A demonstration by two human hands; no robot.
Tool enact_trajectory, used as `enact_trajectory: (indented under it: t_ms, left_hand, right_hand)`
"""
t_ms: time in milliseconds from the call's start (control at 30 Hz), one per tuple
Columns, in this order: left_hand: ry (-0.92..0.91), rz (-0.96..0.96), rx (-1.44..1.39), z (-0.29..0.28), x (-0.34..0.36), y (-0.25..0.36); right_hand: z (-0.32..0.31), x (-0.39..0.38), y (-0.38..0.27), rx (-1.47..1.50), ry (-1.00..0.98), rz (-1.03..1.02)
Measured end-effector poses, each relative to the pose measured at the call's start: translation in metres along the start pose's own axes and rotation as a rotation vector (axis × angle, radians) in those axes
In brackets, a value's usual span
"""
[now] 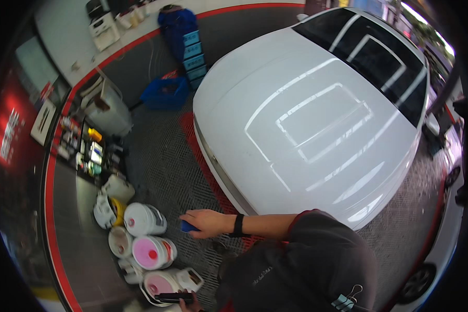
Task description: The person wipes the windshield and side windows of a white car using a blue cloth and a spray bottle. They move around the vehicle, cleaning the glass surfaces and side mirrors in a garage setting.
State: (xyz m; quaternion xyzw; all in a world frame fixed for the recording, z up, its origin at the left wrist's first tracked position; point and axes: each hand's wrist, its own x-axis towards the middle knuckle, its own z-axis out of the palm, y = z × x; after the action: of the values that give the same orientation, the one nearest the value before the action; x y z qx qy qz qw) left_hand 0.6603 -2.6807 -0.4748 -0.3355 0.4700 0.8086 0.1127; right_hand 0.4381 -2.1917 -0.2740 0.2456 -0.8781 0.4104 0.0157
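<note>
My right hand (209, 223), with a black band at the wrist, reaches to the left across the view. Its fingers close around a small blue object (188, 226), mostly hidden by the hand; I cannot make out its kind. At the lower edge, my left hand (191, 303) is partly visible and grips a black elongated object (172, 297). That object overlaps the rim area of a white bucket with pink contents (160, 283). Close by stand another white bucket with bright pink contents (146, 252) and a white lidded bucket (140, 219).
A white car (296, 130) fills the right, its hood reflecting ceiling lights. Bottles crowd a rack (91, 151) on the left. Farther back are a blue crate (164, 93), stacked blue boxes (193, 54) and a white bin (109, 109). Grated flooring (164, 161) lies between.
</note>
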Motion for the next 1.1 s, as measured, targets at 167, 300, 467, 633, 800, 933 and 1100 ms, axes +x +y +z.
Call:
enact_trajectory:
  t_ms: [167,300,467,633,800,933,1100]
  left_hand:
    - [-0.393,-0.101,0.041,0.138,0.190,0.147]
    - [-0.415,-0.013,0.107,0.310,0.320,0.247]
    - [-0.799,-0.081,0.050,0.530,0.444,0.314]
    - [-0.883,-0.273,0.064,0.691,0.541,0.352]
    - [-0.972,-0.301,0.033,0.791,0.638,0.393]
    - [-0.963,-0.388,-0.009,0.851,0.726,0.414]
    - [-0.848,-0.347,0.050,0.962,0.834,0.433]
  right_hand:
    - [-0.048,0.053,0.063,-0.066,0.188,0.338]
    - [-0.066,0.065,0.117,-0.113,0.485,0.583]
    - [-0.072,0.124,0.206,-0.022,0.760,0.870]
    - [-0.130,0.267,0.294,0.141,0.825,0.969]
    - [-0.217,0.408,0.360,0.163,0.830,0.760]
    - [-0.288,0.490,0.444,0.396,0.900,0.702]
    - [-0.382,0.569,0.558,1.272,1.230,0.404]
